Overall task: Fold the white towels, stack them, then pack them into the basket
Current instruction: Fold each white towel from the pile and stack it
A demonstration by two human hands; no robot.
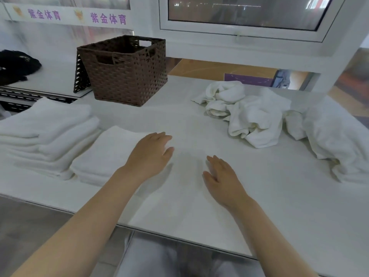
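1. The folded towel (111, 154) lies near the tabletop's (259, 196) front-left part, its long axis running from the near-left toward the far-right. The left hand (149, 154) rests flat on its right end, fingers straight and close together, reaching just past the towel's right edge.
2. The right hand (221, 176) is just beside it to the right, over bare tabletop, fingers straight and slightly spread, holding nothing. I cannot tell whether it touches the surface.
3. To the left of that towel, touching it, sits a stack of folded towels (46, 132) at the tabletop's left edge. By my reckoning the next move is leftward onto that stack, and the left hand is the nearer one.
4. The unfolded towels (255, 114) lie in a crumpled heap toward the far-right of the tabletop, with more heaped along the right edge (337, 140). These lie right of the fingers, nearer the right hand, so several folds look to remain.
5. The basket (127, 70), dark brown and woven, stands upright at the far-left of the tabletop, well behind the stack. Nothing shows above its rim.
6. Beyond: a dark garment (16, 64) on a ledge at far left, a white-framed window (245, 15) above, and a banner with purple characters (77, 17).
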